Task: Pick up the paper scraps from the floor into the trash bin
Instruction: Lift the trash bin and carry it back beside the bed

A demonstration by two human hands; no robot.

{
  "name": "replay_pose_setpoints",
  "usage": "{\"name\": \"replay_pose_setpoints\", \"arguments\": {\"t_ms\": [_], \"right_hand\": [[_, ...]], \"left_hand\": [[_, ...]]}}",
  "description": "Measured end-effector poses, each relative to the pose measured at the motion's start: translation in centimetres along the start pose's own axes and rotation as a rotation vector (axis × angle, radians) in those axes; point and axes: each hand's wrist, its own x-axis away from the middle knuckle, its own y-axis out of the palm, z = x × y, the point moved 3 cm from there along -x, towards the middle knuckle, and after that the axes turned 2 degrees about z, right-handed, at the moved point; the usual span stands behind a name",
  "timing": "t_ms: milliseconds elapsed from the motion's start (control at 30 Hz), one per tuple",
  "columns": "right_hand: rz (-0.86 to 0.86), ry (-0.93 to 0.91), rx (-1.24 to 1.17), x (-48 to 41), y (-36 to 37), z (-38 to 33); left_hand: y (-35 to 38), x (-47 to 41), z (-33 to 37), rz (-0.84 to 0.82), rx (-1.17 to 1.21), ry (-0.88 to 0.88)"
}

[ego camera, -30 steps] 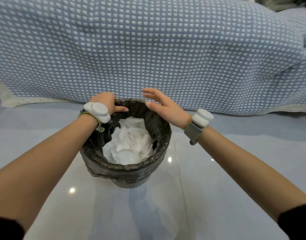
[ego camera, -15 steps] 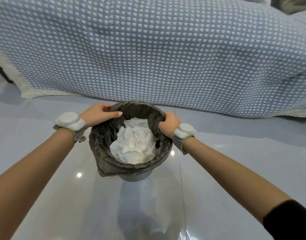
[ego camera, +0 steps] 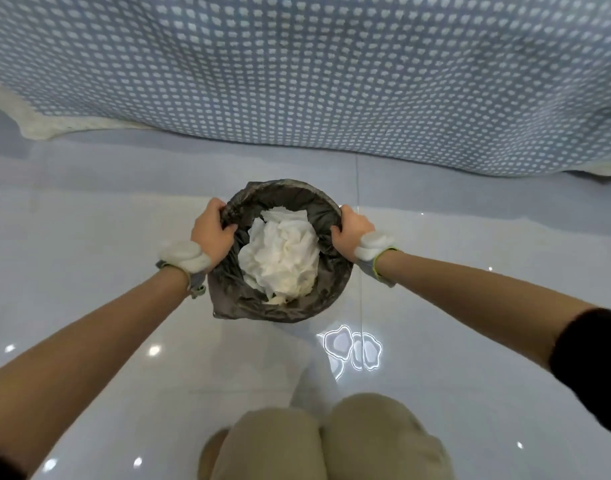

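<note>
Head view: round trash bin with crumpled dark plastic liner (ego camera: 279, 306) stands upright on glossy pale grey tiled floor (ego camera: 89, 237), mouth up, no clear long axis. Open floor all round; blue bedspread w/ white dots (ego camera: 314, 71) hangs close behind. Crumpled white paper scraps (ego camera: 279, 254) fill the bin. Left hand (ego camera: 210, 230) closed on rim at left; right hand (ego camera: 352, 226) closed on rim at right. White wrist devices on grey straps (ego camera: 184, 256). Beige-trousered knees (ego camera: 324, 441) near bottom edge.
</note>
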Motion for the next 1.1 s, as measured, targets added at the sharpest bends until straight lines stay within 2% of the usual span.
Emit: {"name": "replay_pose_setpoints", "arguments": {"t_ms": [67, 133, 333, 467, 567, 733, 867, 967, 1100], "right_hand": [[-0.109, 0.069, 0.011, 1.8, -2.1, -1.0], [-0.153, 0.112, -0.012, 5.0, -5.0, -2.2], [-0.132, 0.208, -0.178, 16.6, -11.9, -4.9], [-0.143, 0.308, -0.282, 26.8, -16.9, -6.9], [-0.147, 0.424, -0.383, 33.3, -17.4, -6.5], [-0.054, 0.649, -0.522, 44.9, -17.1, -4.8], [0.06, 0.703, -0.754, 53.5, -17.0, -6.5], [0.101, 0.733, -0.826, 58.7, -15.5, -6.7], [0.041, 0.716, -0.848, 61.7, -9.9, -3.3]], "left_hand": [[-1.6, 1.9, 2.1, -0.083, 0.005, -0.019], [-4.5, 4.7, 4.9, -0.089, 0.051, -0.038], [-14.1, 12.3, 13.6, -0.093, 0.142, -0.055], [-22.3, 19.4, 18.8, -0.044, -0.007, -0.127], [-25.7, 24.2, 20.9, -0.026, -0.048, -0.253], [-29.3, 32.0, 22.8, -0.356, 0.062, -0.397], [-30.1, 37.4, 23.8, -0.466, 0.161, -0.311], [-29.9, 41.5, 22.8, -0.528, 0.173, -0.249], [-29.4, 45.9, 19.8, -0.515, 0.167, -0.235]]}}
